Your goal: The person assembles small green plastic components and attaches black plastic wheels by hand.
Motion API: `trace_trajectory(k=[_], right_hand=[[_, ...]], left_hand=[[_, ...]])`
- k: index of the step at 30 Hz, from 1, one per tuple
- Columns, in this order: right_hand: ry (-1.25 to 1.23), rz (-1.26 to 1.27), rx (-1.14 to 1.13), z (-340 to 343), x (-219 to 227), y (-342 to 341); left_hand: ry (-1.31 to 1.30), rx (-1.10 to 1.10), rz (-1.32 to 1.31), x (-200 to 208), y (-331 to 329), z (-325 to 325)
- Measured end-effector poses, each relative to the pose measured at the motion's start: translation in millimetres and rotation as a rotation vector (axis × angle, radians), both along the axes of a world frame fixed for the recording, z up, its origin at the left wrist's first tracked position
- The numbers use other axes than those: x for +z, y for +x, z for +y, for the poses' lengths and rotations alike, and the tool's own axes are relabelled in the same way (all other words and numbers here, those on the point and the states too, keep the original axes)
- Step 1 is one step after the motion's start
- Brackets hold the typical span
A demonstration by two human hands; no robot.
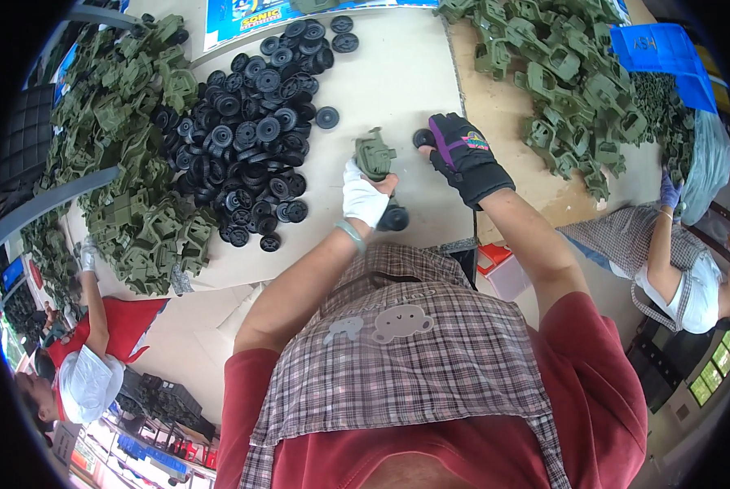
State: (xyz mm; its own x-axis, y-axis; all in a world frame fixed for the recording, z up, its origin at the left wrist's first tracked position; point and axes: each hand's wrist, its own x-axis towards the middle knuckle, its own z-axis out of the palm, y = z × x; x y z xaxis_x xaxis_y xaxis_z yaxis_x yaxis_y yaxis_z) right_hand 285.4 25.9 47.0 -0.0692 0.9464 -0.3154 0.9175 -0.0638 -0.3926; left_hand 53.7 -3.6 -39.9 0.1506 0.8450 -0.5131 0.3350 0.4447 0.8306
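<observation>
My left hand [363, 196], in a white glove with bare fingertips, is closed around an olive-green plastic toy vehicle body [374, 156]. At the near end of that body a black toy wheel [393, 218] shows just below my hand; whether it is fixed on cannot be seen. To the right, my right hand [471, 161], in a black and purple glove, pinches another black toy wheel [422, 138] between thumb and fingers, a little apart from the green body. A large heap of black wheels [247, 134] lies left of my left hand, with one loose wheel [326, 117] at its edge.
Piles of green plastic parts lie at the left [128, 163] and far right [573, 90] of the table [397, 73]. A blue bin [662, 57] stands beyond the right pile. One co-worker [92, 375] is at the left, another [674, 269] at the right.
</observation>
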Motion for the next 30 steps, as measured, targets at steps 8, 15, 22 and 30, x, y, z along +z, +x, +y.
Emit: trace_trajectory(k=[8, 15, 22, 30], right_hand=[[0.168, 0.151, 0.056, -25, -26, 19], [0.322, 0.236, 0.207, -46, 19, -18], [0.199, 0.000, 0.312, -29, 25, -26], [0.221, 0.147, 0.287, -20, 64, -38]], left_hand=[[0.205, -0.560, 0.497, 32, -9, 10], [0.121, -0.673, 0.623, 32, -8, 7], [0.111, -0.688, 0.566, 28, 1, 17], [0.252, -0.616, 0.541, 56, -26, 12]])
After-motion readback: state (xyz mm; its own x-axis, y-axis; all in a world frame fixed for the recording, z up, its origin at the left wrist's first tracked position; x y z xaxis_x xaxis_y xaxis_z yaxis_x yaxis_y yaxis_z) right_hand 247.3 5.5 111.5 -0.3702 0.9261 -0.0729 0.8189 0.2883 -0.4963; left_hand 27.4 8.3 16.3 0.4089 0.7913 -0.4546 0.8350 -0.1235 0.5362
